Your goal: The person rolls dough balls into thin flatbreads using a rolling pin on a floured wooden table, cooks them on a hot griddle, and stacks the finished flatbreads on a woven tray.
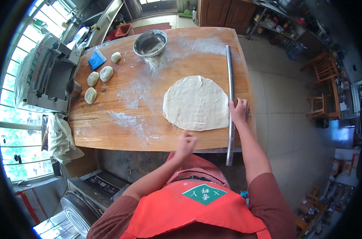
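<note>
A large, flat sheet of rolled dough [196, 103] lies right of centre on the floured wooden table. My right hand [240, 110] rests on a long metal rolling pin [229, 74], which lies along the dough's right side with its near end past the table's front edge. The grip of that hand cannot be made out fully. My left hand [187, 144], slightly blurred, is over the front edge just below the dough, its fingers curled with nothing visible in them. Several dough balls [106, 73] sit at the left, beside a blue packet [97, 59].
A metal bowl [150, 43] with flour stands at the table's far side, spilled flour in front of it. A metal cup [73, 88] is at the left edge, next to a dough-rolling machine [54, 74]. White cloth [63, 139] hangs at the near left corner.
</note>
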Demonstrator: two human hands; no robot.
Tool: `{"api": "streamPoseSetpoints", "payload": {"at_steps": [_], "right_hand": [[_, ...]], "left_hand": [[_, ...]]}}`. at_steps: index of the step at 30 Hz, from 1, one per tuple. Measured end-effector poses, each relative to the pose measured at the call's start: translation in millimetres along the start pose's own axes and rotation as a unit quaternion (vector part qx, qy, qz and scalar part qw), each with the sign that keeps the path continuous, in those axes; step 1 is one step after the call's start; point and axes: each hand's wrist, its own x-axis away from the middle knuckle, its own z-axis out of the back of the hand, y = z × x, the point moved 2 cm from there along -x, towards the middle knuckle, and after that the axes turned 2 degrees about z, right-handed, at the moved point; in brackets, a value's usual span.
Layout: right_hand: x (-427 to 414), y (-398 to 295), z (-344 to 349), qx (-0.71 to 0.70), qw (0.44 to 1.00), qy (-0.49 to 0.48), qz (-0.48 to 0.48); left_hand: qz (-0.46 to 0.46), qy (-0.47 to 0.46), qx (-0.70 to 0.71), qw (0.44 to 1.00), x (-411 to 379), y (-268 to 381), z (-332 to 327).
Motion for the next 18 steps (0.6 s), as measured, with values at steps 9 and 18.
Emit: {"api": "streamPoseSetpoints", "payload": {"at_steps": [9,18], "right_hand": [[22,-46,-20,-0.111,0.982,-0.083,0.130],[-44,-77,5,-0.136,0.954,-0.266,0.006]], "left_hand": [[0.193,0.069,0.465,0.861,-50,18,35],[-0.184,0.037,-0.107,0.976,-150,150,32]]}}
